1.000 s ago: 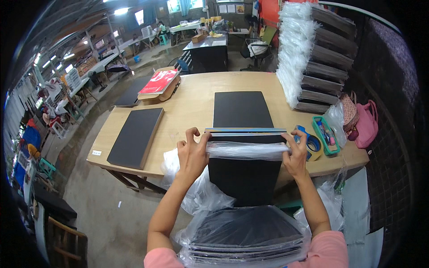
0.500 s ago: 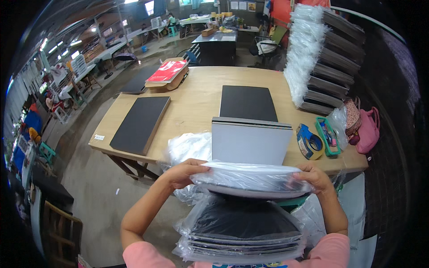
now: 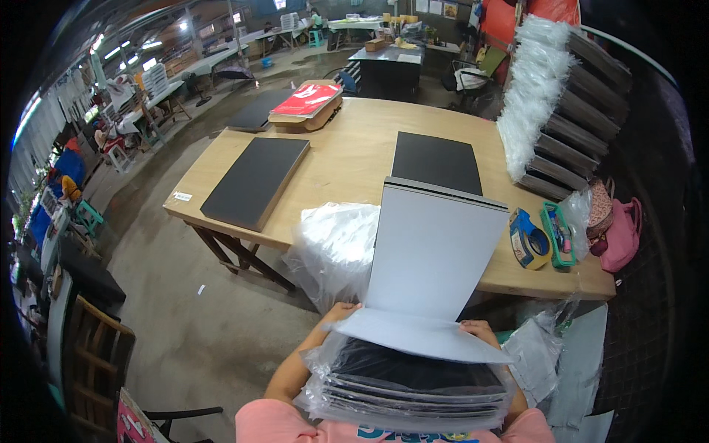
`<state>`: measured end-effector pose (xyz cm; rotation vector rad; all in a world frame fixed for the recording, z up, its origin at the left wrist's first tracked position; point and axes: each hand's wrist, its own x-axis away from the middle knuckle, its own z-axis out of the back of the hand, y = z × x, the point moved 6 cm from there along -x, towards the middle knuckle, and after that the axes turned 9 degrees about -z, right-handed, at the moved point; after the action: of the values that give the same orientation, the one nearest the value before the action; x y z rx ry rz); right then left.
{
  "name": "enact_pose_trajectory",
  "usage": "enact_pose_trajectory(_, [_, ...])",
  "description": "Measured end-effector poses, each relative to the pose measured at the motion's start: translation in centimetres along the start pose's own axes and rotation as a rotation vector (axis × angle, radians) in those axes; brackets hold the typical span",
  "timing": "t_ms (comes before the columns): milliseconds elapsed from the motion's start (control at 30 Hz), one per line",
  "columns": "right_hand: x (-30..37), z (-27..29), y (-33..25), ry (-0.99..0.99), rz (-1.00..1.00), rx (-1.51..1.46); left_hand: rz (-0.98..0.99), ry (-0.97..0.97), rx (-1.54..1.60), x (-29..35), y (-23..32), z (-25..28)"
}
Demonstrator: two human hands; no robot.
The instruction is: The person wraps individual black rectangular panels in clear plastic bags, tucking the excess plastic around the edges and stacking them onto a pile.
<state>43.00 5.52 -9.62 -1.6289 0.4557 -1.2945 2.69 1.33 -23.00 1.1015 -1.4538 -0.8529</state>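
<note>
Both hands are at the far edge of a pale grey board (image 3: 421,336), tilted just above a stack of plastic-bagged black boards (image 3: 413,376) close to my chest. My left hand (image 3: 343,313) has its fingers closed on the board's left corner. At the right corner, my right hand (image 3: 480,329) grips the same board, its thumb side partly hidden. Directly beyond, a larger grey panel (image 3: 436,251) leans on the table edge, its top overlapping a black board (image 3: 437,161). Clear plastic bags (image 3: 336,247) hang over the table edge to the left.
On the wooden table (image 3: 347,166) lie a thick black board (image 3: 255,181), a red-covered pile (image 3: 309,101), a blue tape dispenser (image 3: 528,240) and a green basket (image 3: 559,235). A tall stack of bagged boards (image 3: 535,96) and a pink bag (image 3: 622,235) stand right.
Both hands have moved down and closer to my body. The held board, earlier seen edge-on in clear plastic, now shows a pale grey face. More of the large grey panel shows.
</note>
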Motion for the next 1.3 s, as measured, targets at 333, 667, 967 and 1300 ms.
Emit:
enact_pose_trajectory(333, [-1.6, 0.6, -5.8, 0.071, 0.281, 0.166, -0.661, 0.895, 0.143, 6.2, 11.6, 12.2])
enact_pose_trajectory(667, [7.6, -6.8, -15.5, -1.198, 0.404, 0.525, -0.548, 0.665, -0.658, 7.4, 24.1, 9.5])
enact_pose_trajectory(967, [10.6, -2.7, -3.7, -0.238, 0.418, 0.461, -0.682, -0.186, -0.151, 20.2, 22.7, -8.4])
enact_pose_trajectory(1300, [13.0, -5.5, -7.8, -0.132, 1.032, 0.449, -1.174, -0.262, -0.005, 21.6, 25.7, -11.3])
